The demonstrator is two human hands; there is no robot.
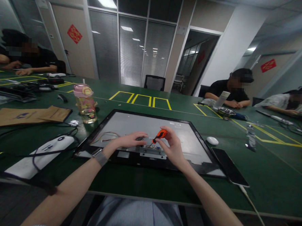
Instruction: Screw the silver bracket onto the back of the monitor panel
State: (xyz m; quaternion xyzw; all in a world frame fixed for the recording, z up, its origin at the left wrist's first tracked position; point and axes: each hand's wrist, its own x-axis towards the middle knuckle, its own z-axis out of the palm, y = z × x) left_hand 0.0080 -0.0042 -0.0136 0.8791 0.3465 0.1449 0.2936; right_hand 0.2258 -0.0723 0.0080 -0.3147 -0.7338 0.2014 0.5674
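Within the right grip (173,147): orange screwdriver (161,134), pinched, slanting toward the metal bracket (153,154) just below. Opposite: left grip (132,139), hold unclear. Beneath both: flat panel (130,123), on counter (141,185). Risk: tip slipping, from slanted pressure, scratching parts.

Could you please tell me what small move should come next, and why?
Perhaps turn the orange screwdriver slightly: the right hand holds it, slanting down toward the metal bracket, and the left hand is near enough to steady things.
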